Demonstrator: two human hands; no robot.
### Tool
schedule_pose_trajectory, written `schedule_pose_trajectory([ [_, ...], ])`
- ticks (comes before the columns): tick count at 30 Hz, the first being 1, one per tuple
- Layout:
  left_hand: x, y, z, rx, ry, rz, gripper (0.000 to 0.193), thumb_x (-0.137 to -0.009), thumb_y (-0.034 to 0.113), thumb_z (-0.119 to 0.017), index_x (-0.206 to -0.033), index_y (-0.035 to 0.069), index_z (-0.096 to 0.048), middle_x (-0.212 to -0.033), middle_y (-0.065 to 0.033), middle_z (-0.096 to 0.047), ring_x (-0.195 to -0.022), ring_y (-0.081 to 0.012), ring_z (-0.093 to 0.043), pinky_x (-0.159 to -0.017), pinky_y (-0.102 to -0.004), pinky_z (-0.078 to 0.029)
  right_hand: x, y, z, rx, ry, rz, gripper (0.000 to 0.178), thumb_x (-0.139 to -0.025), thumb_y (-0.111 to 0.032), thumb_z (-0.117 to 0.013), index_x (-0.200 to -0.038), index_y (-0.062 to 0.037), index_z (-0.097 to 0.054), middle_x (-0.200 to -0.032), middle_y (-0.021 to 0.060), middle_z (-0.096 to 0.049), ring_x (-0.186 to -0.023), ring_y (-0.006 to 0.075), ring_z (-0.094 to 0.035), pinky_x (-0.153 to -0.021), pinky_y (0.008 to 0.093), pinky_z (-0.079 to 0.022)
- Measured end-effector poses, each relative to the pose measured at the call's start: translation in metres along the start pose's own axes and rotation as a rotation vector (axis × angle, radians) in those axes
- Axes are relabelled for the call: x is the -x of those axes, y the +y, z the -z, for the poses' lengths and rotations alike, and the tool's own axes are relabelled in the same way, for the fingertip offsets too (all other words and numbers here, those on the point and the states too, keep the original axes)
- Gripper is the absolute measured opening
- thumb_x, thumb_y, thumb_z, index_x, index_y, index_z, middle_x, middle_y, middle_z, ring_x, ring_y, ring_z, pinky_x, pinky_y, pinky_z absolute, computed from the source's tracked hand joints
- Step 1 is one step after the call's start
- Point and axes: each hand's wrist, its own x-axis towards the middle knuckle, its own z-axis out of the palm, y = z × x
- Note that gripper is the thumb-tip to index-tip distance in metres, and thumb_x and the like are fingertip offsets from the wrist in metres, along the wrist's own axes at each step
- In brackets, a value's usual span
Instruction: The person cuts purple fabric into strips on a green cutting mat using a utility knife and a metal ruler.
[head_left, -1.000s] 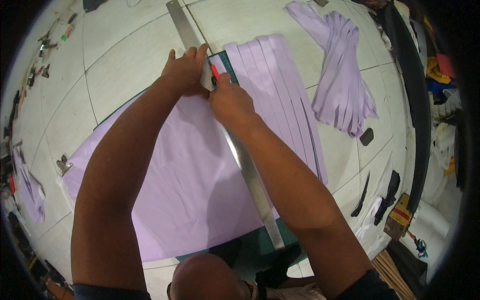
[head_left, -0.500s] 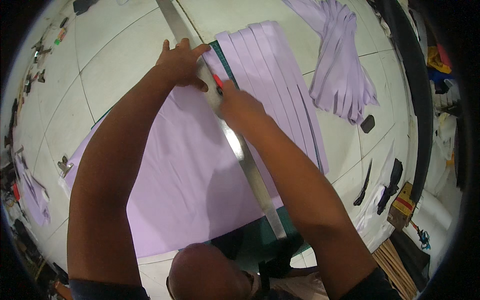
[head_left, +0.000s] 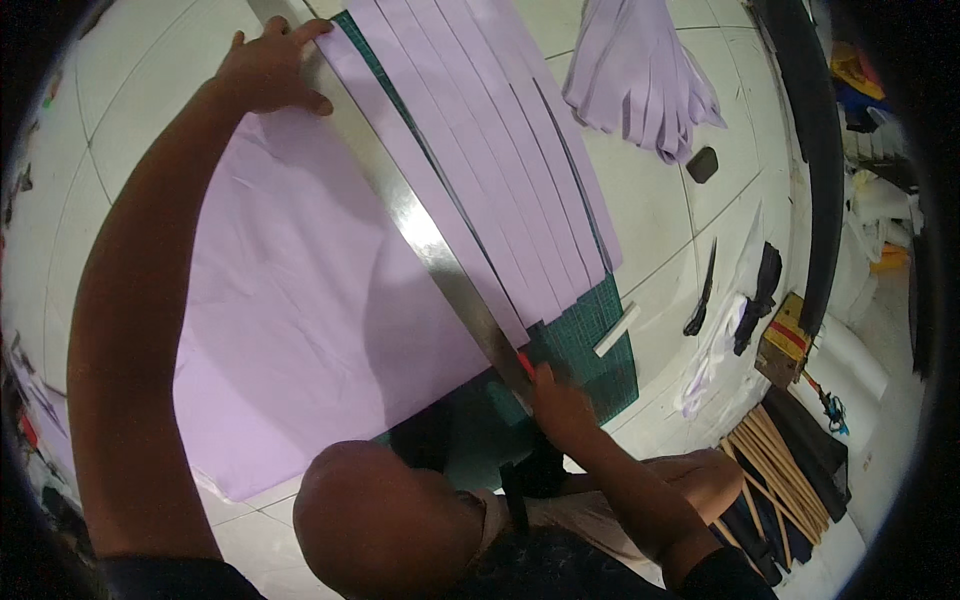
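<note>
A long metal ruler (head_left: 425,240) lies slantwise over a lilac fabric sheet (head_left: 290,290). Near its far end my left hand (head_left: 275,70) presses on it, fingers spread. Close to the ruler's near end, my right hand (head_left: 562,410) is wrapped round a red cutter (head_left: 525,364); its blade is hidden. Several long lilac strips (head_left: 480,150) lie side by side to the right of the ruler. A dark line parts the strip next to the ruler from the others. Under the fabric, a green cutting mat (head_left: 575,345) shows at the near edge.
A bundle of lilac strips (head_left: 640,90) and a small dark block (head_left: 702,165) lie on the tiled floor at right. Nearer are a pale bar (head_left: 617,330), black scissors (head_left: 703,300) and wooden sticks (head_left: 780,460). A bent knee (head_left: 375,520) is close to the mat.
My right hand has drawn the cutter along the ruler from its far part to the near end. My left hand stays on the ruler. The whole view has shifted.
</note>
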Motion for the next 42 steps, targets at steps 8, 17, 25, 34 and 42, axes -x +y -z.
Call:
schedule_pose_trajectory([
  [8,-0.001,-0.014,-0.005,0.148,-0.004,0.007,0.121,-0.054,0.05,-0.092,-0.15,0.017,-0.027,-0.149,-0.0183,-0.038,-0.137,-0.039,-0.041,-0.115,-0.066,-0.019,0.043,0.045,-0.004,0.003,0.092,-0.002,0.028,-0.101,-0.028,-0.044,-0.114,-0.0045,-0.045,-0.099,0.0292,-0.067,-0.091,0.0491,-0.066,-0.081,0.0614,-0.05],
  [17,-0.01,0.007,0.018,0.362,-0.044,0.183,0.082,-0.075,0.054,-0.071,-0.142,0.011,-0.05,-0.139,-0.0242,-0.048,-0.137,-0.0391,-0.041,-0.115,-0.0642,-0.018,-0.018,0.011,0.032,-0.493,0.654,0.237,0.031,-0.098,-0.022,-0.056,-0.12,-0.0024,-0.045,-0.092,0.029,-0.065,-0.085,0.0486,-0.065,-0.07,0.0548,-0.05],
  [25,-0.014,0.022,0.008,0.498,0.153,0.3,0.04,-0.085,0.035,-0.069,-0.117,0.011,-0.065,-0.128,-0.0163,-0.06,-0.13,-0.0329,-0.048,-0.107,-0.06,-0.032,-0.027,-0.003,0.009,-0.467,0.52,0.286,0.035,-0.099,-0.025,-0.054,-0.124,-0.0024,-0.047,-0.095,0.0279,-0.066,-0.087,0.0477,-0.065,-0.075,0.0553,-0.05],
  [34,-0.025,0.009,-0.007,0.877,0.446,0.175,0.032,-0.081,0.026,-0.074,-0.101,0.003,-0.066,-0.095,-0.0161,-0.069,-0.093,-0.0314,-0.066,-0.083,-0.0384,-0.05,-0.029,-0.007,0.0,-0.434,0.569,0.336,0.032,-0.098,-0.024,-0.057,-0.119,-0.0019,-0.049,-0.086,0.0247,-0.065,-0.082,0.046,-0.066,-0.069,0.0513,-0.049],
  [42,-0.033,0.008,-0.02,0.695,0.479,0.187,0.031,-0.081,0.025,-0.075,-0.103,0.005,-0.067,-0.102,-0.0164,-0.066,-0.101,-0.033,-0.064,-0.088,-0.0413,-0.05,-0.03,-0.019,-0.002,-0.518,0.546,0.325,0.034,-0.098,-0.027,-0.059,-0.119,-0.001,-0.049,-0.085,0.0233,-0.064,-0.079,0.0424,-0.066,-0.069,0.0475,-0.05],
])
